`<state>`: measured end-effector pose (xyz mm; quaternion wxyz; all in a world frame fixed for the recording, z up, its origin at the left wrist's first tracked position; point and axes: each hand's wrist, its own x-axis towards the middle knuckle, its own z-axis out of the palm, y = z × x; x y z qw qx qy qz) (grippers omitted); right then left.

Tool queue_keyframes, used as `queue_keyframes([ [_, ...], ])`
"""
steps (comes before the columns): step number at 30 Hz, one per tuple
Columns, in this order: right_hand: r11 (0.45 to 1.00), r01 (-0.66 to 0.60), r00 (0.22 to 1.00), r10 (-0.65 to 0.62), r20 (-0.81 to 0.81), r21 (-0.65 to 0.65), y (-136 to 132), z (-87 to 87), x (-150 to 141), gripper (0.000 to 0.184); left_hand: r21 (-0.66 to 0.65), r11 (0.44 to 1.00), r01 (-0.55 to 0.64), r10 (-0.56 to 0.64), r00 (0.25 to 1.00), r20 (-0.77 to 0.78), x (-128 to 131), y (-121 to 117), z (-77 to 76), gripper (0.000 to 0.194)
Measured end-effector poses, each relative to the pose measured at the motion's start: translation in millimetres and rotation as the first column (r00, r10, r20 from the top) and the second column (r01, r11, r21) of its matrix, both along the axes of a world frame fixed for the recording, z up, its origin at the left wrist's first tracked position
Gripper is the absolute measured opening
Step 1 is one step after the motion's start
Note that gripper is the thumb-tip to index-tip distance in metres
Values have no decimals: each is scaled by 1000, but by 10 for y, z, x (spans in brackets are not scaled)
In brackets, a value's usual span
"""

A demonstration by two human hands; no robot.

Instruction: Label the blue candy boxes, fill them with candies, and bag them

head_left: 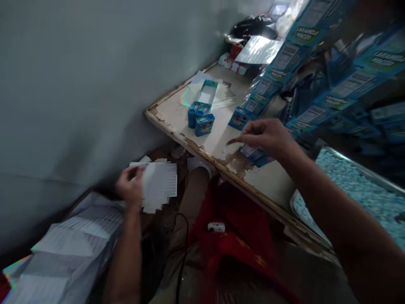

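My left hand (130,183) is low on the left, its fingers curled together at the near edge of a pile of flat white cards (160,183); the fingertips are partly blurred. Over the table, my right hand (265,135) is closed in a pinch, and what sits between its fingertips is too small to make out. A tiny pale speck (224,150) shows just below them. Close to that hand stands a small blue box (238,118) printed "Caramelo Macizo". Farther left are blue cartons (204,125) and an open blue tray box (209,90) with a white inside.
Stacked blue boxes in clear wrap (278,74) rise at the right. A metal tray (357,158) of blue and white pieces lies at the table's right. The worn table edge (202,154) runs diagonally. White folded cards (69,240) fill the lower left, beside a grey wall.
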<state>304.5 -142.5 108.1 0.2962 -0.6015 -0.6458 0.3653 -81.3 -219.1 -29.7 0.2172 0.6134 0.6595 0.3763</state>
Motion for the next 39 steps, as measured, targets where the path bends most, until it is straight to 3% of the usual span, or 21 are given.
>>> queue_keyframes([
  [1,1000,21,999,-21,-48,3,79,44,56,20,32,992,-122,114,975,190,309,163,-19,49],
  [2,999,36,995,-35,-94,14,159,79,104,17,9,998,-62,54,926,375,630,342,-10,56],
  [4,997,68,982,-61,-180,31,327,121,183,13,5,987,158,-121,731,672,1240,731,78,76],
  [6,993,116,957,-106,-269,23,500,136,259,13,46,907,418,-279,516,810,1730,1107,222,90],
  [8,984,176,920,-160,-358,12,661,138,358,16,74,865,496,-300,394,869,2075,1426,362,81],
  [9,979,204,898,-177,-402,24,730,139,420,18,63,882,467,-268,386,883,2207,1567,414,71],
  [10,970,237,877,-187,-442,60,789,142,488,19,31,915,402,-216,422,880,2327,1699,450,61],
  [12,941,293,855,-179,-488,169,870,149,631,21,-47,974,220,-99,609,787,2564,1942,471,49],
  [14,913,310,864,-154,-478,265,907,146,758,21,-55,995,85,-43,847,530,2829,2153,446,54],
  [15,908,303,877,-145,-459,291,914,135,808,20,-41,997,67,-48,931,361,2969,2244,427,61],
  [16,909,290,889,-140,-437,298,919,117,849,21,-34,996,79,-71,978,198,3104,2323,411,68],
  [18,921,268,902,-138,-408,282,928,61,909,24,-68,990,122,-125,991,-43,3326,2451,394,71],
  [21,928,273,898,-152,-412,252,956,-31,988,25,-171,968,182,-217,952,-214,3439,2610,410,64],
  [23,925,284,891,-158,-426,251,987,-69,1065,23,-204,918,341,-384,894,-232,3367,2733,418,74],
  [25,934,265,896,-147,-420,239,1023,-85,1158,22,-200,776,598,-628,764,-151,3240,2881,396,90],
  [27,956,213,911,-121,-394,200,1059,-89,1252,23,-163,555,815,-823,567,37,3125,3034,340,98],
  [29,976,162,920,-96,-380,145,1088,-98,1328,24,-108,359,927,-891,375,256,3059,3161,266,103],
  [31,987,138,918,-95,-385,86,1106,-120,1383,25,-58,270,961,-871,270,411,3039,3238,194,109],
  [33,990,140,909,-116,-399,30,1114,-158,1416,26,-33,284,958,-833,264,486,3039,3254,137,114],
  [39,983,172,897,-182,-402,-61,1143,-332,1402,23,20,430,902,-799,371,474,2944,3060,60,113],
])
